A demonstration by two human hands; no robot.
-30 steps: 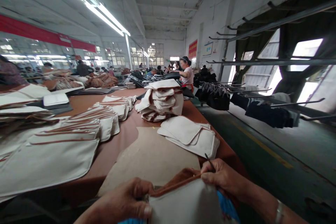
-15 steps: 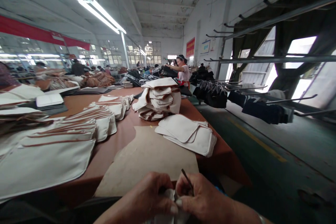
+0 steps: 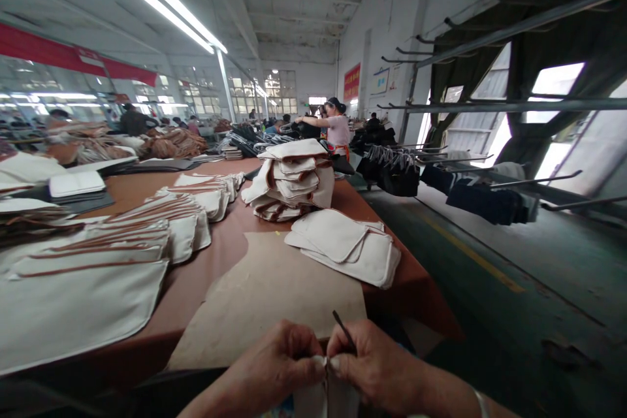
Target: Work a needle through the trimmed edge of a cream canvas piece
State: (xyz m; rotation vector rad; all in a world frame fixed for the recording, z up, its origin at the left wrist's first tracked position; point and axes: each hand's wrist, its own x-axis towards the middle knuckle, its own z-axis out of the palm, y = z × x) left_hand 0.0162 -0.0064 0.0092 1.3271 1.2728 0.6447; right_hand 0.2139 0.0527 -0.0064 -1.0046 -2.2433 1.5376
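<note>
At the near table edge, my left hand [image 3: 281, 359] pinches a white fabric piece [image 3: 313, 400] between thumb and fingers. Close beside it, my right hand [image 3: 372, 362] grips the same piece, thumbs almost touching along a seam or edge. A thin dark tool [image 3: 343, 328], like a narrow rod, pokes up out of my right fist; its lower end is hidden. Just beyond the hands lies a tan sheet of board or paper [image 3: 274, 294]. A small pile of white padded pieces [image 3: 337, 245] rests past it on the right.
A tall stack of folded white pieces with brown edging [image 3: 294, 179] stands on the brown-covered table [image 3: 196, 281]. Fanned rows of white pieces [image 3: 98, 294] fill the left side. Metal racks [image 3: 499, 106] with hanging dark items line the right. A co-worker [image 3: 337, 127] stands farther back.
My hands have drawn the fabric more upright, and the line between their thumbs shows more clearly. The view has shifted slightly. The co-worker has turned a little.
</note>
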